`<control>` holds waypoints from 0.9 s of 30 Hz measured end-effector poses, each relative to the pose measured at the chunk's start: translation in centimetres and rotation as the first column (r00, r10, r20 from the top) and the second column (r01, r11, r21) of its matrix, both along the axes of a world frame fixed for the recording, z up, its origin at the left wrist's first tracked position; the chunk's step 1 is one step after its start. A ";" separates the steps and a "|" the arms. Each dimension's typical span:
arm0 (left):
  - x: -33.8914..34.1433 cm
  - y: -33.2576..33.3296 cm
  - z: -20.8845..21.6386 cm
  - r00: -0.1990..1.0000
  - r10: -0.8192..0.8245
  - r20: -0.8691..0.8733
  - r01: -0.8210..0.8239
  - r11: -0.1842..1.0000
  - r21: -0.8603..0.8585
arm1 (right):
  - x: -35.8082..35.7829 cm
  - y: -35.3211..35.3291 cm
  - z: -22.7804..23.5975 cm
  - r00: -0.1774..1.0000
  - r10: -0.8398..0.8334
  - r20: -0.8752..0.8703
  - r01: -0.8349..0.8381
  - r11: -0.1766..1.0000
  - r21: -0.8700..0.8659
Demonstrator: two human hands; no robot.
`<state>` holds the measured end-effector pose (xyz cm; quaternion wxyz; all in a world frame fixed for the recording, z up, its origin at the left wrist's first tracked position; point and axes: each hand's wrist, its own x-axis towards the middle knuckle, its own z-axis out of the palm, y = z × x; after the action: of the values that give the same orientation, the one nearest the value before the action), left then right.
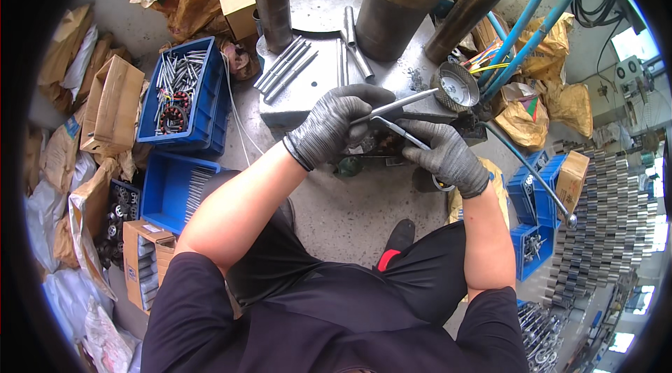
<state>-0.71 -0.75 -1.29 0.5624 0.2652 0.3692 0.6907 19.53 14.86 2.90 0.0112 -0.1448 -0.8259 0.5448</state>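
Observation:
My left hand (334, 122), in a grey glove, is closed around a metal shaft (409, 100) that points up to the right with a tapered tip. In the matching glove, my right hand (448, 156) grips a slim metal tool (402, 132) with a bent end. That bent end meets or nearly meets the shaft close to my left fingers; its exact kind is hard to make out. Both hands are above the front edge of a metal press table (280, 103). Several similar shafts (287, 68) lie side by side at its left, and a few thicker rods (350, 44) lie beyond my left hand.
A heavy cylinder (395, 16) stands between two steel columns (269, 2). At the table's right is a round metal dish (456, 86) near blue hoses (521, 40). Blue crates (210, 103) of metal parts flank me, with stacked metal cylinders (595, 212) at far right.

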 end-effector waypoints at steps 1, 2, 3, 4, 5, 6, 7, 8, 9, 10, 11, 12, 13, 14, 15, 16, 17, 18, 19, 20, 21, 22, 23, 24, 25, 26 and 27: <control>-0.2 0.1 -0.6 1.000 0.000 -0.001 0.000 1.000 -0.001 | -0.1 0.0 -0.1 1.000 0.009 -0.015 -0.009 1.000 0.012; -0.6 0.2 -1.0 0.993 -0.074 0.098 0.068 0.996 0.054 | -0.1 -0.1 -0.4 1.000 0.008 -0.015 -0.008 1.000 0.012; -0.8 0.3 -1.4 0.970 -0.151 0.190 0.131 0.985 0.115 | -0.2 0.0 -0.9 0.999 -0.010 -0.047 0.009 1.000 -0.004; -0.9 0.4 -1.7 0.970 -0.151 0.190 0.131 0.985 0.115 | -0.2 0.0 -1.5 0.997 -0.027 -0.078 0.026 0.999 -0.021; -0.6 0.6 -1.4 0.963 -0.139 0.229 0.121 0.988 0.091 | -0.3 0.2 -2.2 0.997 -0.029 -0.078 0.028 0.999 -0.022; -0.5 0.7 -1.3 0.955 -0.126 0.268 0.112 0.991 0.067 | -0.3 0.5 -3.0 0.995 -0.022 -0.102 0.028 0.998 0.063; -0.7 0.9 -1.6 0.955 -0.127 0.268 0.114 0.991 0.066 | -0.3 0.6 -3.4 0.992 -0.012 -0.125 0.030 0.989 0.147; -1.1 0.9 -1.9 0.930 -0.194 0.311 0.165 0.979 0.117 | -0.4 0.3 -3.1 0.992 -0.011 -0.125 0.029 0.989 0.146; -1.3 1.0 -2.0 0.900 -0.261 0.350 0.212 0.962 0.171 | -0.5 -0.2 -2.5 0.997 -0.017 -0.081 0.006 0.992 -0.128; -1.2 0.9 -2.2 0.900 -0.259 0.350 0.211 0.963 0.170 | -0.5 -0.6 -2.0 0.999 -0.010 -0.038 -0.005 0.920 -0.393; -0.7 0.8 -1.4 0.901 -0.196 0.386 0.142 0.976 0.163 | -0.4 -0.4 -1.7 0.999 -0.013 -0.038 -0.003 0.920 -0.392; -0.4 0.8 -0.9 0.897 -0.132 0.422 0.073 0.985 0.154 | -0.2 0.0 -1.4 0.999 0.017 0.050 0.010 0.868 -0.496; -0.4 0.9 -0.8 0.897 -0.134 0.422 0.075 0.985 0.154 | 0.0 0.2 -1.1 0.990 0.057 0.132 0.033 0.806 -0.591; -0.4 0.8 -0.8 0.904 -0.100 0.416 0.050 0.990 0.131 | -0.1 0.1 -0.9 0.990 0.059 0.131 0.031 0.805 -0.593; -0.4 0.8 -0.8 0.910 -0.067 0.409 0.024 0.994 0.109 | -0.3 0.0 -0.8 0.996 0.033 0.079 0.017 0.825 -0.564; -0.5 0.8 -0.7 0.911 -0.064 0.408 0.022 0.994 0.107 | -0.4 -0.1 -0.7 1.000 0.010 0.026 0.005 0.846 -0.534; -0.6 1.0 -0.6 0.903 -0.035 0.429 0.000 0.997 0.082 | -0.4 0.0 -0.8 1.000 0.009 0.027 0.007 0.846 -0.534; -0.7 1.2 -0.6 0.894 -0.006 0.448 -0.022 0.998 0.057 | -0.2 0.2 -1.0 0.998 -0.058 0.004 0.052 0.865 -0.499; -0.9 1.1 -0.7 0.894 -0.007 0.449 -0.021 0.998 0.057 | 0.0 0.5 -1.3 0.992 -0.123 -0.021 0.100 0.880 -0.465; -1.1 1.0 -0.8 0.894 0.020 0.448 -0.049 0.997 0.053 | -0.2 1.0 -2.0 0.983 -0.176 -0.049 0.138 0.891 -0.432; -1.4 0.8 -0.7 0.893 0.046 0.448 -0.076 0.996 0.050 | -0.3 1.3 -2.7 0.983 -0.177 -0.051 0.138 0.891 -0.433; -1.6 0.5 -0.6 0.866 0.029 0.499 -0.069 0.996 0.062 | -0.5 1.7 -3.4 0.961 -0.239 -0.140 0.210 0.958 -0.194; -1.7 0.3 -0.5 0.867 0.027 0.498 -0.067 0.996 0.063 | -0.7 2.1 -4.2 0.932 -0.273 -0.239 0.293 0.955 0.053; -1.5 0.4 -0.4 0.845 0.031 0.534 -0.066 0.997 0.048 | -0.6 2.7 -5.1 0.923 -0.288 -0.257 0.348 0.908 0.232; -1.4 0.5 -0.4 0.822 0.034 0.568 -0.064 0.997 0.033 | -0.5 3.3 -5.6 0.920 -0.297 -0.256 0.358 0.902 0.240; -1.6 0.4 -0.6 0.839 -0.033 0.543 -0.038 0.992 0.118 | -0.8 3.6 -6.0 0.917 -0.272 -0.292 0.375 0.839 0.396; -1.7 0.3 -0.7 0.840 -0.038 0.542 -0.033 0.992 0.120 | -1.1 4.0 -6.3 0.915 -0.242 -0.322 0.388 0.748 0.539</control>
<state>-2.39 -0.42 -2.03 0.6270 0.0938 0.1506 0.7586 18.40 18.84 -3.42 0.2444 -0.2073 -0.9100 0.2630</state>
